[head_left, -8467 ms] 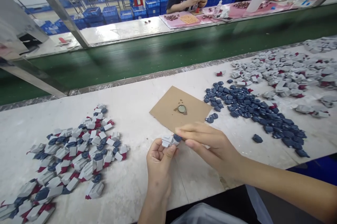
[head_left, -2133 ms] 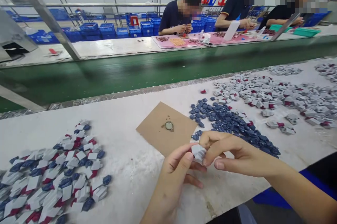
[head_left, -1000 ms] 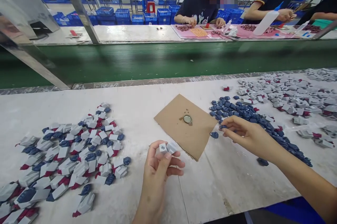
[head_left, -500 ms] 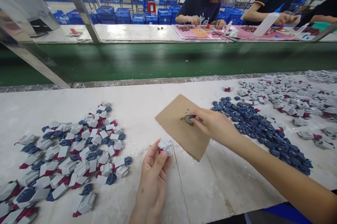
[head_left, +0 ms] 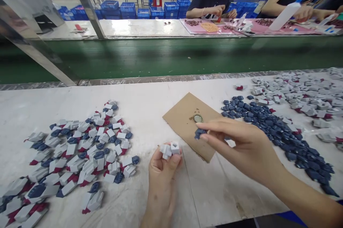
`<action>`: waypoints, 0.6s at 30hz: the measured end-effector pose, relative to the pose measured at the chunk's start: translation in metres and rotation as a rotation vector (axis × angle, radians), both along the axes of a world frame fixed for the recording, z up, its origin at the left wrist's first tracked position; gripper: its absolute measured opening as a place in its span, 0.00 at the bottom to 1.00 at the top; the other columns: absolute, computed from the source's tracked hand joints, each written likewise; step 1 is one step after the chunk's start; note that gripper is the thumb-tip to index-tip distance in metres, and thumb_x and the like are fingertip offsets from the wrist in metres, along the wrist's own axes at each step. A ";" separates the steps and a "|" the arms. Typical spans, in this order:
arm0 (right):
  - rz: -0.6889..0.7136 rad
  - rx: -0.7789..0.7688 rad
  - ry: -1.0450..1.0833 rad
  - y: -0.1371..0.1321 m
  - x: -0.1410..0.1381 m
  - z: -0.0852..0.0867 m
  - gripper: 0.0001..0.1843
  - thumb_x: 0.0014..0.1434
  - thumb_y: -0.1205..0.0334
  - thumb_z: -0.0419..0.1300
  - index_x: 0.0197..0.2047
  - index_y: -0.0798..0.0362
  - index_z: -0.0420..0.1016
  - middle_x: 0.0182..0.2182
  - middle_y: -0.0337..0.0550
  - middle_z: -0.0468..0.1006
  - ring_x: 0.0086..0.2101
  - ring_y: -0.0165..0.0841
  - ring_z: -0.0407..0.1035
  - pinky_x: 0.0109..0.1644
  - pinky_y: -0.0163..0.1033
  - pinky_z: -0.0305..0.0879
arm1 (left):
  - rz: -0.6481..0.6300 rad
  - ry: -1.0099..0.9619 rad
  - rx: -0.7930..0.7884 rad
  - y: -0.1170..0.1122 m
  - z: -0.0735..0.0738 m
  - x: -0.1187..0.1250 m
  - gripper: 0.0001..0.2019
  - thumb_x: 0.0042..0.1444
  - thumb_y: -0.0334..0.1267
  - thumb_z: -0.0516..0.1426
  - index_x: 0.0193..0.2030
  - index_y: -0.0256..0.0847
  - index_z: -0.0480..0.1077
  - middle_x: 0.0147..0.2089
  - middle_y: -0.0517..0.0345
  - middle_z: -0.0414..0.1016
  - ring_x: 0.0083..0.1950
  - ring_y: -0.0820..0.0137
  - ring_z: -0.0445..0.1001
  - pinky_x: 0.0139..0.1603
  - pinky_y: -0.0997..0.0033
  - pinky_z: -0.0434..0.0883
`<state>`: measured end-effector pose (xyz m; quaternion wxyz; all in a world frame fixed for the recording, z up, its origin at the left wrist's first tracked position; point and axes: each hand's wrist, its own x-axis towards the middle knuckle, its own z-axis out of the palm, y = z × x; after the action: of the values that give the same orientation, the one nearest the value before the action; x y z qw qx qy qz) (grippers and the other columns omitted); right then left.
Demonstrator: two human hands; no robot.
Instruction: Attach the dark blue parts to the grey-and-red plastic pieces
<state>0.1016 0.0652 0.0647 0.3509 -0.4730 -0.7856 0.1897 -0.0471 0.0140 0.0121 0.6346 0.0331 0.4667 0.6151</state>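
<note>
Between the thumb and fingers of my left hand (head_left: 164,178) is a light grey plastic part (head_left: 169,150), one squarish socket facing up. My right hand (head_left: 238,145) pinches a small dark blue plastic piece (head_left: 199,133) by thumb and forefinger, to the right of the grey part and apart from it. Just beyond the blue piece, a metal bottle cap (head_left: 198,118) lies hollow side up on a brown cardboard sheet (head_left: 182,113) with dark wet spots around it. A bit of something whitish shows under my right hand, too covered to name.
Joined grey, blue and maroon parts (head_left: 80,153) lie heaped at left. On the right are a pile of dark blue pieces (head_left: 257,120) and many grey parts (head_left: 302,92). Past a green conveyor belt (head_left: 166,56), co-workers sit at another bench (head_left: 139,29); a metal post (head_left: 88,6) rises at left.
My right hand has drawn back from the bottle cap toward me and nearer my left hand, carrying the blue piece. The grey part in my left hand has turned, showing its socket.
</note>
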 end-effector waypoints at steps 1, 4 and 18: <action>0.018 0.006 0.032 -0.006 -0.005 0.004 0.10 0.57 0.64 0.58 0.42 0.45 0.75 0.32 0.40 0.79 0.22 0.29 0.67 0.20 0.34 0.62 | 0.005 0.077 0.040 -0.001 0.000 0.001 0.12 0.34 0.35 0.69 0.29 0.42 0.75 0.29 0.63 0.75 0.32 0.77 0.72 0.33 0.84 0.69; 0.067 0.047 0.079 -0.015 -0.017 0.007 0.12 0.56 0.69 0.58 0.42 0.45 0.74 0.32 0.38 0.78 0.23 0.27 0.68 0.19 0.32 0.63 | 0.047 0.313 0.163 -0.002 -0.001 0.004 0.10 0.37 0.31 0.66 0.29 0.44 0.75 0.32 0.63 0.74 0.33 0.75 0.71 0.34 0.81 0.68; 0.161 0.189 0.035 -0.018 -0.023 -0.003 0.15 0.55 0.75 0.58 0.44 0.51 0.71 0.36 0.43 0.79 0.36 0.28 0.73 0.40 0.31 0.71 | 0.046 0.560 0.318 -0.005 0.003 0.004 0.12 0.39 0.24 0.62 0.27 0.47 0.74 0.29 0.64 0.70 0.30 0.76 0.67 0.29 0.82 0.65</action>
<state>0.0790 0.0476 0.0614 0.3912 -0.3699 -0.8291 0.1508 -0.0432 0.0085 0.0154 0.4543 0.2895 0.5220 0.6613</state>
